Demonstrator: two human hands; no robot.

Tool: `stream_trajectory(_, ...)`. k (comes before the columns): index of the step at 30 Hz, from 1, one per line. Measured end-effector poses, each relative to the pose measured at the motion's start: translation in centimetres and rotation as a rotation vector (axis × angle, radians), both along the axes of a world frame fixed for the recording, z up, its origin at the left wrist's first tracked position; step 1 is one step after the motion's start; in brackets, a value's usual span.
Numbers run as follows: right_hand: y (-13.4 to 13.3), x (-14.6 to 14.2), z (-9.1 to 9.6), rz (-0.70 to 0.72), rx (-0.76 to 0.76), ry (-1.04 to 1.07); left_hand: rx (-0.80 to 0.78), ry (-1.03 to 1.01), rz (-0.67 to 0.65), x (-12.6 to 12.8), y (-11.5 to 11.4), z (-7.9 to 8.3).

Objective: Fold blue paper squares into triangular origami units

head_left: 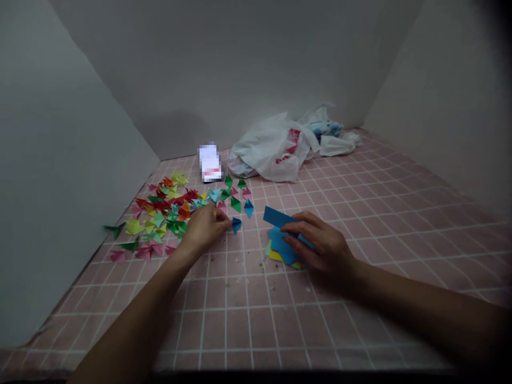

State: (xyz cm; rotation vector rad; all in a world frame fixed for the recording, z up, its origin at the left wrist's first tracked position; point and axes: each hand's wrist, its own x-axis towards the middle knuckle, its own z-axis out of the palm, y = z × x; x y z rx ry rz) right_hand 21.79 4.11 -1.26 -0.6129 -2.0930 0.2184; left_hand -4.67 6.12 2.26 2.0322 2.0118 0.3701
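My left hand (205, 228) rests on the pink checked cloth with its fingers pinched on a small folded blue paper piece (236, 224). Left of it spreads a heap of several folded paper pieces (164, 216) in red, green, yellow, pink and orange. My right hand (320, 246) holds a blue paper strip (278, 217) between thumb and fingers. Under that hand lies a small stack of flat paper squares (281, 249), blue on top with yellow and green edges showing.
A white plastic bag (270, 149) with red print lies at the back, with a blue patterned pack (325, 128) and crumpled white wrap behind it. A small blurred white object (210, 162) stands near the back wall. Grey walls close in left, back and right.
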Motion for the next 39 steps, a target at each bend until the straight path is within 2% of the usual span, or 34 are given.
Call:
stream_trajectory(4,0.0,0.0,0.0,0.008,-0.004,-0.003,0.131,0.09,0.002,0.4,0.2,-0.5)
stream_trajectory(19,0.0,0.1,0.0,0.022,-0.011,0.012,0.284,0.094,-0.091,-0.2,0.8,-2.4)
stream_trajectory(31,-0.1,0.0,0.0,0.003,0.003,0.026,0.189,0.232,-0.145,0.9,0.9,-2.7)
stream_trajectory(39,0.0,-0.3,-0.1,0.038,-0.059,0.065,0.202,0.19,-0.171,0.5,1.2,-3.0)
